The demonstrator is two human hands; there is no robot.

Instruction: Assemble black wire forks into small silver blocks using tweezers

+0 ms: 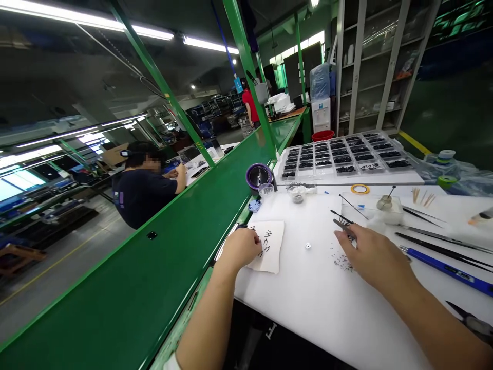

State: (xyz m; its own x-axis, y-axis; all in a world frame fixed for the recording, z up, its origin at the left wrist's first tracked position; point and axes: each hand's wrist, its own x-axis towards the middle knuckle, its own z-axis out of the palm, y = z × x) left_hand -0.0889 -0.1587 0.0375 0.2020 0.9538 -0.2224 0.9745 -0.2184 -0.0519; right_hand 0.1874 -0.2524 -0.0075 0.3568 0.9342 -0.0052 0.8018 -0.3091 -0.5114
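Observation:
My left hand (242, 246) rests over a creased sheet of paper (275, 262) at the table's left edge, its fingers curled together. Whatever they pinch, if anything, is hidden. Several small black curved pieces (266, 241) lie on the paper beside the fingertips. In my right hand (372, 254), thumb and fingers are closed on a dark flat tool (344, 227), mostly covered by the hand. Just beyond it lies a thin black tool (341, 216). Tiny dark bits (342, 263) are scattered left of this hand. Between both hands sits a small white part (307, 246).
A compartment tray (323, 155) of black parts stands at the back. Tweezers (439, 246), a blue pen-shaped tool (442, 266) and pliers (472, 321) lie on the right. A yellow tape roll (360, 189) lies behind. Beyond the green partition (162, 272) sits a co-worker (146, 190).

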